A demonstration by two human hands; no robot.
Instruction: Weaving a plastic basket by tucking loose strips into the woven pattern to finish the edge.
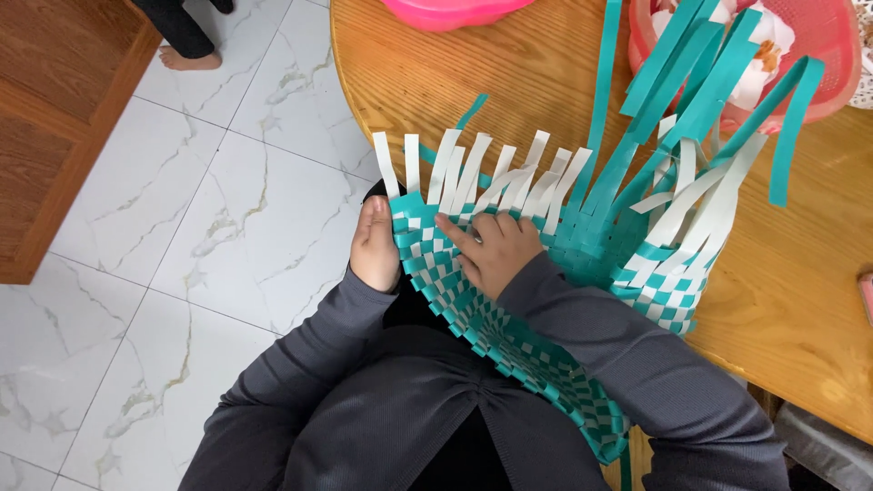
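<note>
Hands at a teal-and-white woven strip basket (509, 309) resting on a wooden table's (800, 300) edge: left hand (375, 245) gripping its outer wall, right hand (496, 247) pressing fingers inside, grasping nothing.

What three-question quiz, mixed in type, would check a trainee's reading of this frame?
1. True or false: the left hand grips the outer edge of the teal-and-white checkered woven strip basket.
2. Where do the right hand's fingers press? A) the woven wall B) the pink plastic basket C) the floor
3. Fill in: the weaving rests against the edge of the round ___ table.

Key: 1 true; 2 A; 3 wooden.
</note>
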